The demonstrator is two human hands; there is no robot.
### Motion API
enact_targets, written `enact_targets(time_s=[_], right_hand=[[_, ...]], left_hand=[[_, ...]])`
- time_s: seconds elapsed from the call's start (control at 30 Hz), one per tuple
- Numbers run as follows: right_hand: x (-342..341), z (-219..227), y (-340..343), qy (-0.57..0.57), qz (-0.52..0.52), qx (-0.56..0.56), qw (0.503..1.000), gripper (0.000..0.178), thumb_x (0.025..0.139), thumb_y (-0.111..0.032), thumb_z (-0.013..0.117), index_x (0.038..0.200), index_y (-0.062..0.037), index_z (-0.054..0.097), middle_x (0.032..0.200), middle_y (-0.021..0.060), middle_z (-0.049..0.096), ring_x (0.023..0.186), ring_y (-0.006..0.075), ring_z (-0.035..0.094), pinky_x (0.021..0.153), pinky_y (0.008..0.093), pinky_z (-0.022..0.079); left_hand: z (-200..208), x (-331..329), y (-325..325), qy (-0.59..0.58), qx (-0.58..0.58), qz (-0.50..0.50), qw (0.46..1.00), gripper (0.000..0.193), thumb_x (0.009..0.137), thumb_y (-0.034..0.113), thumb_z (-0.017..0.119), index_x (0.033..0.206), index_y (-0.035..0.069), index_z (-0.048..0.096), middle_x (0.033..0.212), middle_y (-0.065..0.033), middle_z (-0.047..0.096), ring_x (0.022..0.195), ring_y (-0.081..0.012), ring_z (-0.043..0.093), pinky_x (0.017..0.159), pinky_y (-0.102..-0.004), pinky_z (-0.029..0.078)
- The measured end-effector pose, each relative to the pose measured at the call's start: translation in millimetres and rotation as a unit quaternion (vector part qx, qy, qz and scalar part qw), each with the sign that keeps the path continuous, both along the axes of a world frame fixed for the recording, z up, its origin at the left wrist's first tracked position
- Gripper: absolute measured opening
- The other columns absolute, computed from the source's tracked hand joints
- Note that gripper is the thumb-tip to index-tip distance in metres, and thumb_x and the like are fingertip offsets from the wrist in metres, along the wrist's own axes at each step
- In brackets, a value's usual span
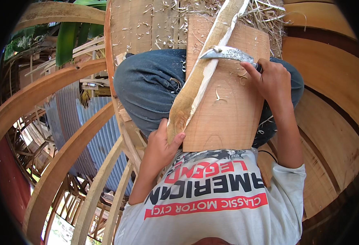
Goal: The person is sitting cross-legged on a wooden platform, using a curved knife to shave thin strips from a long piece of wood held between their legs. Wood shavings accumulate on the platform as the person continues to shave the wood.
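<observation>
My left hand [164, 141] is closed around the near end of a long wooden stick [196, 81], its thumb on top. The stick slants up and to the right, brown bark on one side and pale shaved wood along the other. In my right hand [271, 77] is the dark handle of a curved knife [232, 53], the thumb stretched toward the blade. The blade lies across the stick, its tip reaching the stick's left side, with a small curl of wood on it. Beneath both, a flat wooden board [224, 106] rests over my lap.
Wood shavings [265, 18] are heaped at the far right and scattered over the plank floor [136, 24]. Curved wooden rails [61, 167] stand at the left, with corrugated metal sheets [106, 139] below. Wooden slats [326, 65] run along the right. My bent legs [146, 90] flank the board.
</observation>
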State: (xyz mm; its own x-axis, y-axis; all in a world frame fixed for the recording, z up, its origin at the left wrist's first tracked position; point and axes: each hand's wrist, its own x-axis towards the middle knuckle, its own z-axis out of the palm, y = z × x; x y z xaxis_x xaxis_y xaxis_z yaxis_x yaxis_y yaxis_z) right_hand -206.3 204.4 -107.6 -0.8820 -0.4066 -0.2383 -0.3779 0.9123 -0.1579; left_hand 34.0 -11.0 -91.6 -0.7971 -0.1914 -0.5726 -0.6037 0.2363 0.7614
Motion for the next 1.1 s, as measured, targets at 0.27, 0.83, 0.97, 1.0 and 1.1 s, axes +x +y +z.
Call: enact_targets(time_s=[0.27, 0.83, 0.97, 1.0, 1.1], right_hand=[[-44.4, -13.7, 4.2, 0.030, -0.097, 0.006, 0.995, 0.082, 0.083, -0.076, 0.049, 0.070, 0.0029, 0.068, 0.067, 0.0227, 0.065, 0.069, 0.0399, 0.067, 0.065, 0.0474, 0.054], [50.0, 23.1, 4.8, -0.186, -0.029, -0.087, 0.978, 0.056, 0.085, -0.054, 0.066, 0.074, 0.0004, 0.068, 0.056, 0.0170, 0.060, 0.052, 0.0325, 0.063, 0.052, 0.0380, 0.050], [60.8, 20.0, 9.9, -0.171, -0.017, -0.116, 0.978, 0.050, 0.085, -0.052, 0.067, 0.078, -0.0017, 0.068, 0.055, 0.0148, 0.060, 0.052, 0.0314, 0.063, 0.051, 0.0372, 0.050], [61.3, 19.9, 9.6, -0.171, -0.017, -0.119, 0.978, 0.050, 0.085, -0.052, 0.067, 0.077, -0.0021, 0.068, 0.055, 0.0144, 0.060, 0.052, 0.0312, 0.063, 0.051, 0.0375, 0.050], [63.9, 19.5, 6.1, -0.162, -0.016, -0.119, 0.979, 0.051, 0.085, -0.053, 0.067, 0.074, -0.0031, 0.067, 0.055, 0.0134, 0.060, 0.052, 0.0310, 0.063, 0.050, 0.0383, 0.049]], left_hand=[[-0.9, 1.6, 3.0, 0.007, -0.017, 0.005, 1.000, 0.048, 0.091, 0.039, 0.063, 0.103, -0.005, 0.050, 0.080, -0.0300, 0.062, 0.083, -0.0495, 0.062, 0.067, -0.0459, 0.049], [-3.9, 7.4, 11.2, -0.055, -0.047, 0.036, 0.997, 0.048, 0.082, 0.038, 0.075, 0.090, -0.001, 0.048, 0.072, -0.0252, 0.061, 0.067, -0.0428, 0.063, 0.060, -0.0416, 0.048], [-14.3, 16.5, 2.0, -0.029, 0.044, 0.055, 0.997, 0.043, 0.081, 0.029, 0.078, 0.091, 0.000, 0.048, 0.073, -0.0202, 0.061, 0.064, -0.0345, 0.062, 0.059, -0.0366, 0.048], [-13.0, 16.4, 1.4, -0.028, 0.058, 0.058, 0.996, 0.040, 0.081, 0.025, 0.078, 0.093, 0.000, 0.049, 0.074, -0.0173, 0.062, 0.065, -0.0292, 0.062, 0.059, -0.0339, 0.049], [-2.2, 12.7, 2.6, -0.050, 0.029, 0.048, 0.997, 0.030, 0.084, 0.011, 0.075, 0.099, 0.000, 0.051, 0.079, -0.0073, 0.065, 0.070, -0.0100, 0.062, 0.056, -0.0245, 0.051]])
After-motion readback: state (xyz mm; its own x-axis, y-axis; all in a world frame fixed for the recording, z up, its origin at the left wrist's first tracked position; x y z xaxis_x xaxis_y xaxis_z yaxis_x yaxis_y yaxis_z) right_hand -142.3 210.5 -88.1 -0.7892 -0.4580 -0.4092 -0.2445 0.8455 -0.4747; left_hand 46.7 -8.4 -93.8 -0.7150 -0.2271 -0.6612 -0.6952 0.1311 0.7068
